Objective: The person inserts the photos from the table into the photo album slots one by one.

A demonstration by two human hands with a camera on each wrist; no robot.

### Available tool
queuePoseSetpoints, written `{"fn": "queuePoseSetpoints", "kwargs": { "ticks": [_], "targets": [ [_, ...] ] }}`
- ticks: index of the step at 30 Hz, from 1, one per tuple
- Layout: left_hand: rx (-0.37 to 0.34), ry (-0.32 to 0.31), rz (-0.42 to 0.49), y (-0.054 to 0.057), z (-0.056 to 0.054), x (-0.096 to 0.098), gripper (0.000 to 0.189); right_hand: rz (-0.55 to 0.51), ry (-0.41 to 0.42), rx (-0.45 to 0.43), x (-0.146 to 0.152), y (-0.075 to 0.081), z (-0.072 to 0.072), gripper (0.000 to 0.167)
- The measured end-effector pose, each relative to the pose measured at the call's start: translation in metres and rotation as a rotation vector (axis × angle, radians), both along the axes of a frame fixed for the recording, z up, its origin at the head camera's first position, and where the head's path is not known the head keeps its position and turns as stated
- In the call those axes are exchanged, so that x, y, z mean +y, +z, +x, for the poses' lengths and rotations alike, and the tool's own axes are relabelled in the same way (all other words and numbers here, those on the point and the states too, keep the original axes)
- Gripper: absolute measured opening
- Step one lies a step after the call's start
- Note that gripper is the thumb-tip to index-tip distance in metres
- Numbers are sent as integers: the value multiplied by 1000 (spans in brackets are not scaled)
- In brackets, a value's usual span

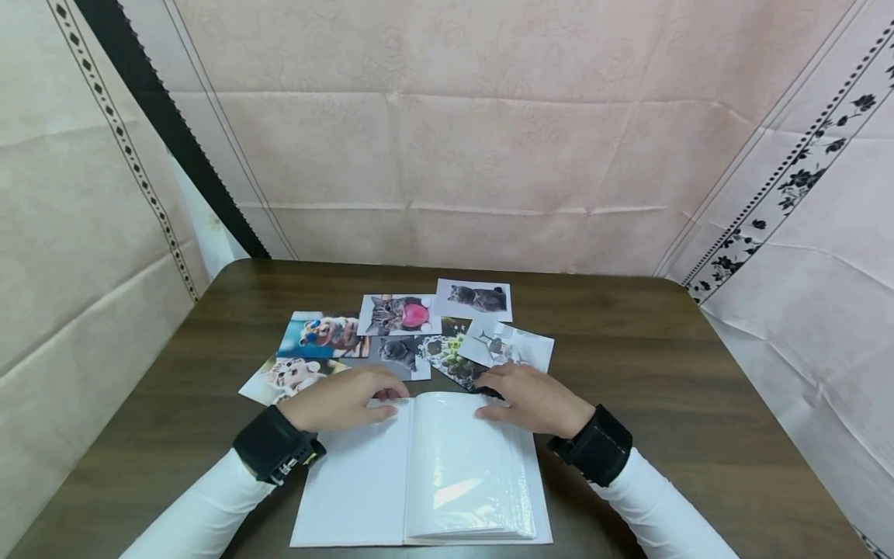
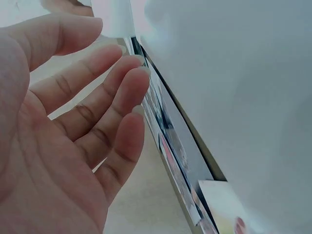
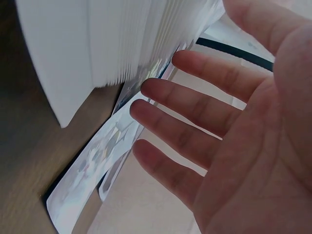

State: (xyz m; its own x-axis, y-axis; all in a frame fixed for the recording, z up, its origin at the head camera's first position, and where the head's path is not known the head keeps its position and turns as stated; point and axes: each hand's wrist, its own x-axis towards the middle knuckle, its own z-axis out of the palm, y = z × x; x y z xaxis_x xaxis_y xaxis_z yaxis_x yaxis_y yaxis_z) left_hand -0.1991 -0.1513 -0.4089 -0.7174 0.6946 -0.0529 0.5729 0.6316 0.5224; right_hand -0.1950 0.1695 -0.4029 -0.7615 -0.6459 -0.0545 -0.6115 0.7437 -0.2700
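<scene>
An open photo album (image 1: pixel 356 489) lies on the table, with a bare white inside cover on the left and a block of clear plastic sleeves (image 1: pixel 468 473) on the right. My left hand (image 1: pixel 352 400) hovers at the album's top left edge, fingers relaxed and holding nothing; the left wrist view shows the empty palm (image 2: pixel 63 126). At the top edge of the sleeves is my right hand (image 1: pixel 534 400), also holding nothing, its fingers spread and loosely extended in the right wrist view. Just beyond both hands lie a white cat photo (image 1: pixel 286 376) and a green plant photo (image 1: pixel 454 353).
Farther back lie more loose, partly overlapping prints: a blue-background photo (image 1: pixel 314 330), a tabby photo with a pink ball (image 1: pixel 391 314), a grey kitten photo (image 1: pixel 478 301) and a pale photo (image 1: pixel 520 348). Cloth curtains (image 1: pixel 489 155) hang around the brown table (image 1: pixel 628 349).
</scene>
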Motion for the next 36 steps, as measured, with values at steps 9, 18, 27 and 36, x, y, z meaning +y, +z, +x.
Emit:
{"fn": "queuePoseSetpoints", "kwargs": {
  "ticks": [9,18,27,36],
  "targets": [
    [63,12,-16,-2,6,7,22,-34,-15,19,6,0,-5,41],
    [43,26,-28,-2,6,8,21,-59,-83,69,16,-5,-17,40],
    [40,27,-34,-4,7,8,19,17,-266,138,42,-16,-38,53],
    [30,22,-34,-6,6,8,19,28,-396,63,60,-24,-56,71]
  ]
}}
